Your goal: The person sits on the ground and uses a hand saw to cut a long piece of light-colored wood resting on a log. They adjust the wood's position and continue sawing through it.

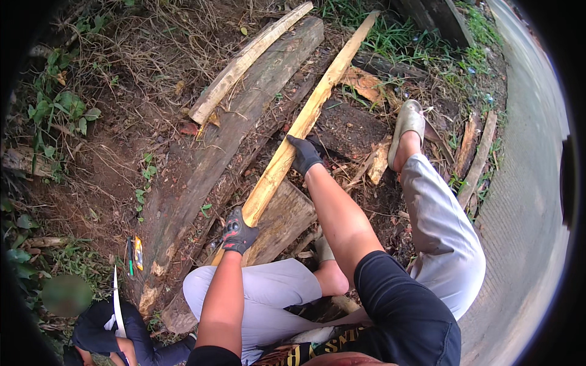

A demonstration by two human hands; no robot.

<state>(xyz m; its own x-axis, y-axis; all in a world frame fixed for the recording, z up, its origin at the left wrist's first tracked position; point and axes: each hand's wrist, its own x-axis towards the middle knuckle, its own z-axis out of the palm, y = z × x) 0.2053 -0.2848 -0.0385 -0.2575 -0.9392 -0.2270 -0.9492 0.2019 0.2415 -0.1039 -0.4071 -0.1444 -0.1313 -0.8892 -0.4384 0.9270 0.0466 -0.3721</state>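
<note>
A long, freshly cut yellowish wooden plank (326,82) slants from the grass at the far end down to my lap. My left hand (240,232), in a black glove with red marks, is closed round its near part. Farther up, my right hand (303,155), also in a dark glove, grips the plank's right edge. Under the plank's near part lies a wide, brownish block of wood (284,222). To the left, a pale curved strip of wood (244,64) rests along a weathered grey beam (235,125).
A yellow box cutter (138,253) and a green-and-black pen-like tool (129,256) lie by the beam's near end. Another person (116,332) sits at the lower left. Bark and wood scraps (365,84) litter the soil; a paved road (519,201) runs along the right.
</note>
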